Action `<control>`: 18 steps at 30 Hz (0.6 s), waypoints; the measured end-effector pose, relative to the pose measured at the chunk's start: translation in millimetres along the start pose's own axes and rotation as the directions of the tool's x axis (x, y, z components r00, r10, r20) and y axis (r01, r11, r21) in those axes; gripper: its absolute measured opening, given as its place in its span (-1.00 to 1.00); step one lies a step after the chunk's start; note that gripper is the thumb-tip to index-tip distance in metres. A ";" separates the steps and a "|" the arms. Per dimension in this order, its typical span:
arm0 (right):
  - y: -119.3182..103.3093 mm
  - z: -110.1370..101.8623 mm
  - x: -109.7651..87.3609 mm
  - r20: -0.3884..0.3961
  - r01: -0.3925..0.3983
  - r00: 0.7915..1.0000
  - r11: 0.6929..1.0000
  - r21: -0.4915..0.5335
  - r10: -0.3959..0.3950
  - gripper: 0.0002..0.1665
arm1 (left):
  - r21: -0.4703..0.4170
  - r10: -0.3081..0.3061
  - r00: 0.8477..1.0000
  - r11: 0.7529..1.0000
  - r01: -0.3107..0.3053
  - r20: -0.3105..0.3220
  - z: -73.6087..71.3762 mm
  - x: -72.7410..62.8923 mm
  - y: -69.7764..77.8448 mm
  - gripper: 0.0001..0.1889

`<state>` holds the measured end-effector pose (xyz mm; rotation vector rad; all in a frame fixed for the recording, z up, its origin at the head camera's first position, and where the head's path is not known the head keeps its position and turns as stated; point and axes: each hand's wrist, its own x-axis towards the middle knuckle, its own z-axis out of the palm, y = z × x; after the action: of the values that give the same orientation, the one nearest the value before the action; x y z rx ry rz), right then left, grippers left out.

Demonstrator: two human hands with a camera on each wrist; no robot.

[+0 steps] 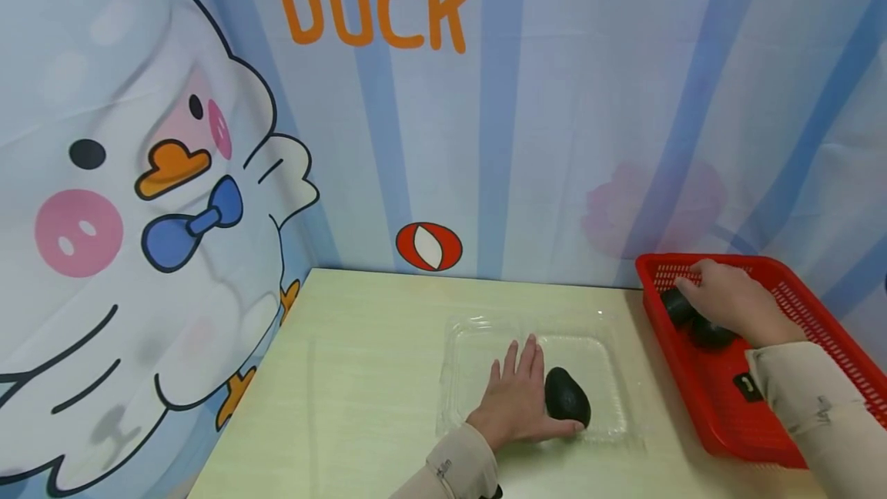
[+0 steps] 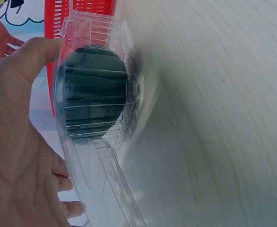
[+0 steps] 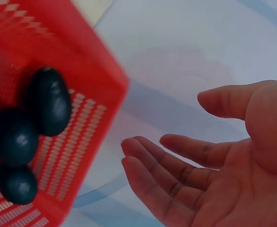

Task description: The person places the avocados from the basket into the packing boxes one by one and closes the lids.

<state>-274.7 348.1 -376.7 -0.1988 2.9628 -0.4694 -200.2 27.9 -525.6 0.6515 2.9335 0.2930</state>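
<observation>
A dark green avocado lies in a clear plastic container on the table. My left hand is beside it, with the fingers stretched over the container and the thumb by the avocado's lower end. In the left wrist view the thumb reaches the rim of the container. Over the red basket, my right hand reaches in with loosely bent fingers. Three dark avocados sit together in the basket in the right wrist view. That view shows the palm empty and the fingers apart from them.
The basket stands at the table's right side, against the printed cloth backdrop. A pale wood-look table spreads left of the container. Beside the right cuff is a small black object.
</observation>
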 end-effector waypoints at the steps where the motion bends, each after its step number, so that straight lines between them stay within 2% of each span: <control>1: 3.8 -0.1 2.9 0.006 -0.007 1.000 1.000 0.001 0.007 -0.37 | -0.002 0.001 1.000 1.000 -0.001 0.000 -0.1 0.0 -0.2 0.32; 6: 20.4 1.7 18.1 0.037 -0.042 0.998 0.999 -0.015 0.043 -0.38 | -0.013 0.002 1.000 1.000 -0.002 0.004 -1.8 -0.9 -0.4 0.32; 13: 37.6 8.3 36.2 0.110 -0.114 0.987 0.992 -0.056 0.120 -0.09 | -0.003 -0.010 1.000 1.000 0.010 0.001 0.0 -1.4 -0.3 0.33; 18: 45.7 19.4 43.5 0.152 -0.115 0.980 0.991 -0.070 0.125 -0.05 | -0.006 -0.016 1.000 1.000 0.016 0.013 2.7 -2.0 -0.5 0.33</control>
<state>-319.4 378.9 -414.2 -0.0590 2.8171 -0.3322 -198.2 27.0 -528.2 0.6267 2.9225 0.2950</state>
